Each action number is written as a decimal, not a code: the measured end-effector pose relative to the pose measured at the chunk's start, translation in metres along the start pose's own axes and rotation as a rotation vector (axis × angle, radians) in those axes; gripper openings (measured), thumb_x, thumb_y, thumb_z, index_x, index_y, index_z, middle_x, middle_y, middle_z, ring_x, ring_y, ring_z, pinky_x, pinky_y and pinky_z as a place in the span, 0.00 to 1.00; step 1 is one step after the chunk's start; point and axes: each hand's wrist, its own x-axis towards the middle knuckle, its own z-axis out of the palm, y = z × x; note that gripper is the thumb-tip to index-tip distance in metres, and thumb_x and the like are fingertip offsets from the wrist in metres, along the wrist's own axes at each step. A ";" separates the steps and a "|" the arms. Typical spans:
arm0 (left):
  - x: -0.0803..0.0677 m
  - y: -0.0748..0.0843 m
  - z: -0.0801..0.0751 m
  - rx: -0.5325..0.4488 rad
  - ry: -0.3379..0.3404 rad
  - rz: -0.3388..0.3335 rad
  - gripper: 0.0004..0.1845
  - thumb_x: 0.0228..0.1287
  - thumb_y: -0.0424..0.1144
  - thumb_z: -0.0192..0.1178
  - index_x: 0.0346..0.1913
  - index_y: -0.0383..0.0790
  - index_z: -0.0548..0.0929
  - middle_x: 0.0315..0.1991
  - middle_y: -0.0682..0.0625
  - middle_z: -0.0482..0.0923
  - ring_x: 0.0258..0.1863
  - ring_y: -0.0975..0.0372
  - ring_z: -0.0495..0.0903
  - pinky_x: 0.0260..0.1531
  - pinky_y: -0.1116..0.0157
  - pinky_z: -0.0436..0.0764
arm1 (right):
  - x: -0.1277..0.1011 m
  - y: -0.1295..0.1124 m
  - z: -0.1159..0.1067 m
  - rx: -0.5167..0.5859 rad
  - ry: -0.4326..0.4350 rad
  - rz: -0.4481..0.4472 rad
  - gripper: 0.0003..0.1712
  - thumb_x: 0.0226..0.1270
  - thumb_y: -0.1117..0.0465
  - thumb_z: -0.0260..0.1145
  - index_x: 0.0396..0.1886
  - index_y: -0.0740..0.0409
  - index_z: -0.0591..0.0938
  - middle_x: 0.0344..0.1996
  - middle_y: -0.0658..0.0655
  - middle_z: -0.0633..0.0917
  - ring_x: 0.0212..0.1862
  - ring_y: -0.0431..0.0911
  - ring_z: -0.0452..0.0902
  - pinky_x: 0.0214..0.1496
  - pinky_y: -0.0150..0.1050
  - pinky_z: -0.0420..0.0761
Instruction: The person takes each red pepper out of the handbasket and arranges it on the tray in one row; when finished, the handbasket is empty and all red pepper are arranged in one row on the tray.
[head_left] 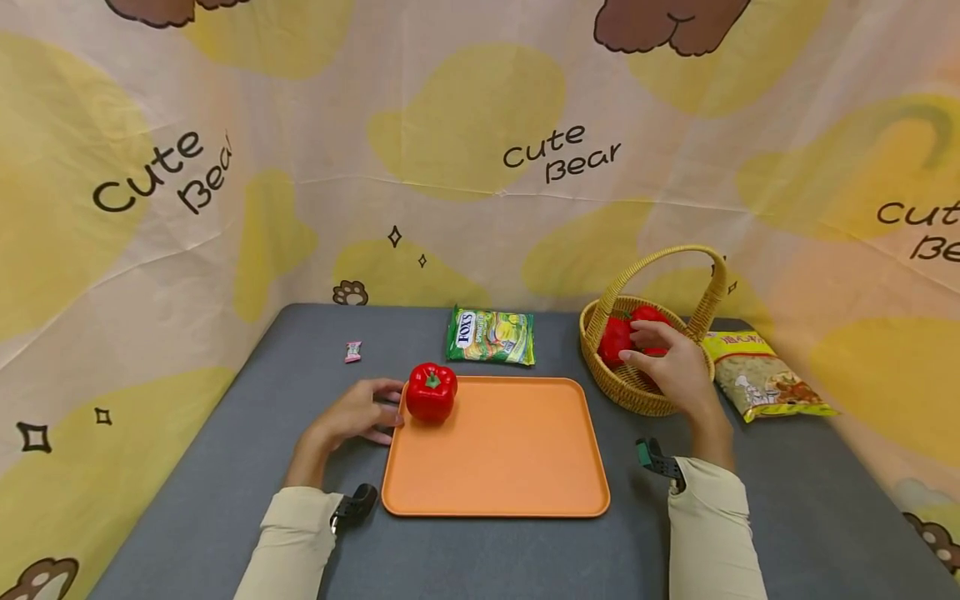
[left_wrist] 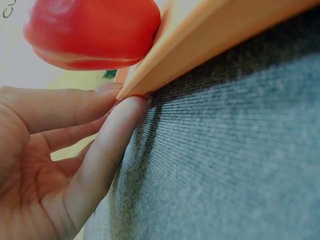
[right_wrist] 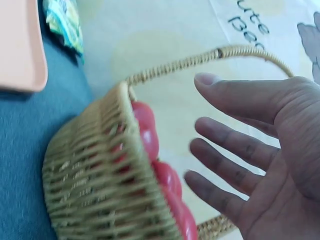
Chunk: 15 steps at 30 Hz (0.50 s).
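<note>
At its left rim, the orange tray (head_left: 495, 450) is pinched between the thumb and fingers of my left hand (head_left: 362, 414); the left wrist view shows the tray's edge (left_wrist: 175, 55) in that grip. A red bell pepper (head_left: 431, 393) sits upright in the tray's upper left corner, close to these fingers but apart from them. Over the wicker basket (head_left: 637, 400) hovers my right hand (head_left: 675, 367), fingers spread and holding nothing. Several red peppers (right_wrist: 146, 130) lie inside the basket, partly hidden by its wall and by the hand.
Behind the tray lies a green FOX'S candy bag (head_left: 491, 337). A small pink wrapped candy (head_left: 353, 352) is at the back left. Right of the basket lies a yellow-edged food packet (head_left: 768, 375). The basket's tall handle (head_left: 667, 252) arches above it. A printed cloth (head_left: 465, 125) hangs behind the table.
</note>
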 end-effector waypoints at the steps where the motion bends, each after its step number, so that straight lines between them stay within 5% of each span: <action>1: 0.000 0.000 0.000 0.000 -0.001 -0.001 0.28 0.60 0.27 0.59 0.65 0.33 0.70 0.56 0.37 0.73 0.40 0.54 0.83 0.32 0.54 0.87 | -0.001 0.002 -0.001 0.002 0.008 0.012 0.32 0.61 0.51 0.71 0.63 0.55 0.75 0.53 0.64 0.81 0.55 0.58 0.77 0.47 0.28 0.75; 9: 0.002 -0.002 0.000 -0.002 -0.002 0.003 0.28 0.60 0.27 0.60 0.65 0.33 0.70 0.57 0.37 0.73 0.41 0.54 0.83 0.32 0.54 0.87 | -0.005 0.019 -0.010 -0.048 0.067 0.081 0.35 0.61 0.48 0.70 0.65 0.57 0.73 0.63 0.66 0.74 0.62 0.63 0.68 0.59 0.59 0.73; 15: 0.001 -0.002 -0.002 -0.006 -0.007 0.005 0.28 0.60 0.28 0.60 0.65 0.33 0.70 0.57 0.37 0.73 0.42 0.54 0.83 0.33 0.54 0.87 | -0.003 0.027 -0.010 -0.106 0.053 0.112 0.37 0.61 0.49 0.71 0.67 0.59 0.71 0.67 0.69 0.67 0.64 0.67 0.63 0.61 0.67 0.69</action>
